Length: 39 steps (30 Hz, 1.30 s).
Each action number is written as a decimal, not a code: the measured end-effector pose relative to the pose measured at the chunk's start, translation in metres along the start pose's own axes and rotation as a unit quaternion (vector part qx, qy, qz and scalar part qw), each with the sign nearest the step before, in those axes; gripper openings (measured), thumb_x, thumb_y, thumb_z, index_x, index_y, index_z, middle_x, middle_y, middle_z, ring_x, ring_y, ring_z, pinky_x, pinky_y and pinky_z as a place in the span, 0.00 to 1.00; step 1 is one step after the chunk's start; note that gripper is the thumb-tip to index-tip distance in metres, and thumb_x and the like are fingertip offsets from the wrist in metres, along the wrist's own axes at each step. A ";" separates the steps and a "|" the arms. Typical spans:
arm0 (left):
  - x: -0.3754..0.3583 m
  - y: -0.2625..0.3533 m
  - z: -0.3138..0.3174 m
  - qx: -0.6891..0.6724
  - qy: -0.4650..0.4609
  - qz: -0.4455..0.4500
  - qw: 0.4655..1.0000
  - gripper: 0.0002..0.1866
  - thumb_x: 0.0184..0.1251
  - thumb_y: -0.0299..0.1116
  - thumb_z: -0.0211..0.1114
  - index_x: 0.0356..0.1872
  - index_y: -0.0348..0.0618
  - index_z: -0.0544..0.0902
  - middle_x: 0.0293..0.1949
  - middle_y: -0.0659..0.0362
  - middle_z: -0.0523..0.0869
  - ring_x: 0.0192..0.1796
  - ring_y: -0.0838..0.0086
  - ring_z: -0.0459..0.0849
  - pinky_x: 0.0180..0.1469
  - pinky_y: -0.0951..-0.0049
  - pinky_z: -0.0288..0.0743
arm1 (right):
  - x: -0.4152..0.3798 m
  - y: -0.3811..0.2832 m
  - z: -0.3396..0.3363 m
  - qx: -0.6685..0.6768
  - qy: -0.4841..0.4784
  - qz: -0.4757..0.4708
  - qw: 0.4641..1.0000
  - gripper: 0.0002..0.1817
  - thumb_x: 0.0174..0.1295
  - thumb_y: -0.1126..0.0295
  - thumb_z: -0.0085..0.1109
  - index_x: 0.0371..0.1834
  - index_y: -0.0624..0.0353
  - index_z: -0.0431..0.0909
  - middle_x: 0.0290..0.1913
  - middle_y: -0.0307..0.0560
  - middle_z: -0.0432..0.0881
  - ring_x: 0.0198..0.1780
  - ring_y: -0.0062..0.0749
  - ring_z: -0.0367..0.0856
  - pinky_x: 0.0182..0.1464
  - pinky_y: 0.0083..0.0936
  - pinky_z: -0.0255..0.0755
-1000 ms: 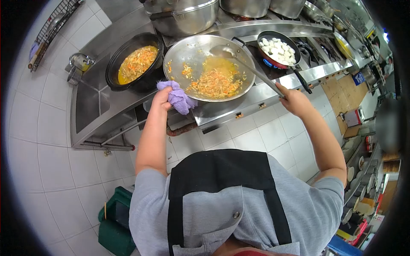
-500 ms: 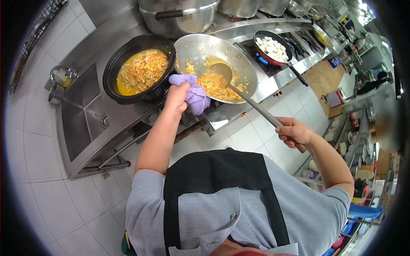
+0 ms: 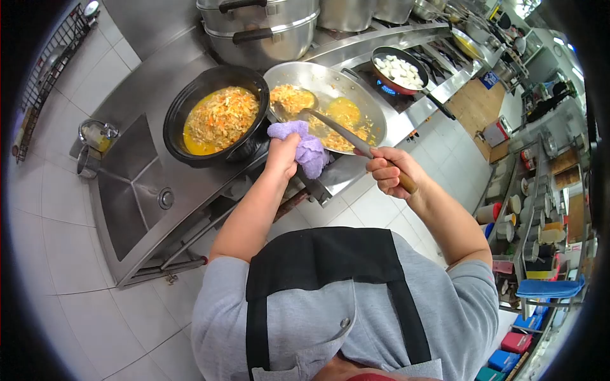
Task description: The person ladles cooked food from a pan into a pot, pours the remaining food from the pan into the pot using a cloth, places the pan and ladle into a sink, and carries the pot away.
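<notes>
Both hands grip: ladle [image 3: 298,108] right [image 3: 389,173], cloth [image 3: 305,147] left [image 3: 283,155].

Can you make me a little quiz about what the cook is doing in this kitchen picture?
1. True or false: the left hand grips the wok rim through a purple cloth.
2. What is the right hand holding? A) a knife B) a ladle C) a cup
3. Fill in: the ladle's bowl, full of shredded food, is close to the black ____ that sits left of the wok.

Key: 1 true. 2 B, by its long handle. 3 pot, which already holds orange and pale shredded food in yellow liquid.
</notes>
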State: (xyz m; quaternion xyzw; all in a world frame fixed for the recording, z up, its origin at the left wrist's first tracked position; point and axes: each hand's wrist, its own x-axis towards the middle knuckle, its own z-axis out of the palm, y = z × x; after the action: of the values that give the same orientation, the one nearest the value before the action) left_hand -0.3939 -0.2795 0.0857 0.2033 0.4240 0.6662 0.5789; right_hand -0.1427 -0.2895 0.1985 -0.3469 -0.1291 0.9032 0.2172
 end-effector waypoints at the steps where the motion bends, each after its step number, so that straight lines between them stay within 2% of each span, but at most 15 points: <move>1: 0.002 0.000 -0.005 -0.004 0.001 -0.006 1.000 0.14 0.59 0.19 0.52 0.47 0.34 0.75 0.43 0.54 0.80 0.44 0.67 0.82 0.46 0.65 0.79 | 0.002 -0.001 -0.003 -0.007 -0.010 -0.004 1.000 0.15 0.71 0.68 0.41 0.57 0.60 0.65 0.20 0.28 0.61 0.12 0.06 0.56 0.08 0.06 0.53; 3: 0.006 -0.003 -0.015 -0.013 0.005 -0.021 1.000 0.14 0.59 0.20 0.53 0.47 0.34 0.75 0.43 0.54 0.80 0.44 0.66 0.83 0.46 0.63 0.79 | 0.001 -0.005 -0.013 -0.018 -0.025 -0.011 0.999 0.11 0.70 0.68 0.43 0.52 0.58 0.66 0.20 0.28 0.64 0.12 0.06 0.57 0.09 0.07 0.54; 11: 0.036 -0.017 -0.050 -0.012 0.011 -0.064 0.998 0.13 0.59 0.21 0.52 0.45 0.35 0.76 0.42 0.52 0.81 0.43 0.63 0.83 0.45 0.60 0.80 | -0.078 -0.022 0.009 -0.193 0.101 -0.098 0.971 0.13 0.66 0.69 0.46 0.53 0.59 0.69 0.19 0.28 0.64 0.11 0.06 0.57 0.09 0.08 0.53; 15: 0.038 -0.021 -0.054 -0.016 0.022 -0.063 0.998 0.13 0.59 0.21 0.53 0.45 0.35 0.76 0.41 0.53 0.81 0.42 0.63 0.83 0.44 0.60 0.81 | -0.108 -0.022 0.027 -0.238 0.094 -0.151 0.955 0.18 0.64 0.71 0.49 0.56 0.64 0.68 0.19 0.32 0.65 0.09 0.09 0.59 0.08 0.10 0.54; 16: 0.040 -0.022 -0.055 -0.015 0.023 -0.061 0.998 0.13 0.59 0.21 0.53 0.45 0.35 0.76 0.41 0.53 0.80 0.42 0.63 0.83 0.44 0.60 0.81 | -0.112 -0.020 0.035 -0.228 0.076 -0.161 0.957 0.23 0.63 0.72 0.50 0.61 0.67 0.65 0.19 0.34 0.65 0.09 0.11 0.60 0.07 0.10 0.54; 20: 0.036 -0.021 -0.049 -0.029 0.047 -0.053 0.997 0.13 0.57 0.21 0.54 0.45 0.35 0.76 0.41 0.53 0.80 0.41 0.63 0.83 0.44 0.59 0.81 | -0.110 -0.013 0.062 -0.279 0.033 -0.158 0.947 0.31 0.61 0.73 0.53 0.68 0.66 0.58 0.21 0.35 0.66 0.09 0.12 0.61 0.09 0.10 0.56; 23: 0.030 -0.018 -0.044 -0.038 0.043 -0.046 0.997 0.13 0.57 0.21 0.54 0.44 0.35 0.76 0.40 0.53 0.80 0.41 0.62 0.83 0.44 0.59 0.81 | -0.089 -0.005 0.078 -0.396 0.006 -0.153 0.905 0.32 0.60 0.74 0.54 0.69 0.64 0.59 0.21 0.36 0.66 0.10 0.12 0.61 0.10 0.10 0.57; 24: 0.029 -0.017 -0.044 -0.030 0.042 -0.042 0.998 0.13 0.57 0.22 0.54 0.44 0.35 0.76 0.41 0.53 0.81 0.42 0.62 0.83 0.44 0.59 0.81 | -0.079 -0.005 0.080 -0.458 -0.014 -0.139 0.878 0.32 0.60 0.73 0.55 0.70 0.62 0.58 0.23 0.38 0.70 0.14 0.16 0.67 0.15 0.13 0.62; 25: 0.029 -0.017 -0.044 -0.021 0.040 -0.039 0.998 0.13 0.57 0.22 0.54 0.44 0.35 0.77 0.41 0.53 0.81 0.42 0.62 0.83 0.44 0.59 0.81 | -0.070 0.000 0.084 -0.539 0.002 -0.154 0.828 0.32 0.60 0.73 0.55 0.70 0.61 0.58 0.24 0.40 0.72 0.16 0.18 0.69 0.17 0.17 0.65; 27: 0.030 -0.019 -0.045 -0.022 0.031 -0.025 0.999 0.13 0.57 0.22 0.55 0.45 0.35 0.77 0.42 0.53 0.81 0.43 0.62 0.83 0.45 0.60 0.81 | -0.051 0.012 0.088 -0.684 0.033 -0.183 0.705 0.32 0.61 0.71 0.55 0.70 0.60 0.58 0.26 0.43 0.76 0.20 0.24 0.75 0.22 0.23 0.70; 28: 0.027 -0.018 -0.043 -0.027 0.033 -0.023 0.999 0.13 0.57 0.22 0.55 0.45 0.35 0.77 0.42 0.53 0.81 0.43 0.62 0.83 0.45 0.60 0.81 | -0.030 0.019 0.074 -0.744 -0.019 -0.334 0.578 0.32 0.59 0.72 0.56 0.69 0.57 0.59 0.29 0.52 0.80 0.27 0.38 0.81 0.30 0.34 0.73; 31: 0.029 -0.021 -0.041 -0.044 0.041 -0.023 0.998 0.13 0.58 0.23 0.55 0.45 0.34 0.77 0.42 0.53 0.81 0.42 0.63 0.83 0.45 0.62 0.81 | -0.032 0.015 0.074 -0.826 0.029 -0.300 0.476 0.34 0.55 0.74 0.58 0.69 0.54 0.60 0.29 0.58 0.80 0.30 0.48 0.82 0.32 0.39 0.75; 34: 0.031 -0.025 -0.048 -0.051 0.038 -0.040 0.997 0.13 0.57 0.22 0.55 0.45 0.34 0.77 0.41 0.54 0.81 0.41 0.63 0.84 0.44 0.62 0.80 | -0.053 0.013 0.082 -0.855 0.062 -0.295 0.422 0.35 0.53 0.75 0.58 0.69 0.53 0.61 0.28 0.57 0.80 0.31 0.51 0.82 0.33 0.41 0.75; 37: 0.033 -0.030 -0.050 -0.058 0.020 -0.011 0.998 0.14 0.57 0.23 0.55 0.45 0.34 0.77 0.41 0.54 0.81 0.41 0.63 0.84 0.45 0.62 0.80 | -0.082 0.009 0.094 -0.848 0.057 -0.295 0.437 0.35 0.54 0.73 0.58 0.68 0.52 0.62 0.27 0.56 0.80 0.30 0.50 0.82 0.33 0.42 0.75; 39: 0.036 -0.033 -0.053 -0.062 0.021 -0.012 0.998 0.14 0.57 0.23 0.56 0.46 0.34 0.76 0.41 0.53 0.81 0.42 0.63 0.84 0.44 0.61 0.80 | -0.084 0.007 0.100 -0.879 0.060 -0.256 0.398 0.34 0.54 0.73 0.57 0.68 0.52 0.63 0.27 0.55 0.80 0.30 0.49 0.81 0.33 0.41 0.74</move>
State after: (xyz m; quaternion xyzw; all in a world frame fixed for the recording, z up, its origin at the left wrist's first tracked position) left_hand -0.4231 -0.2638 0.0221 0.1483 0.3965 0.6881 0.5893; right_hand -0.1575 -0.3441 0.3164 -0.3504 -0.9210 0.1691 0.0202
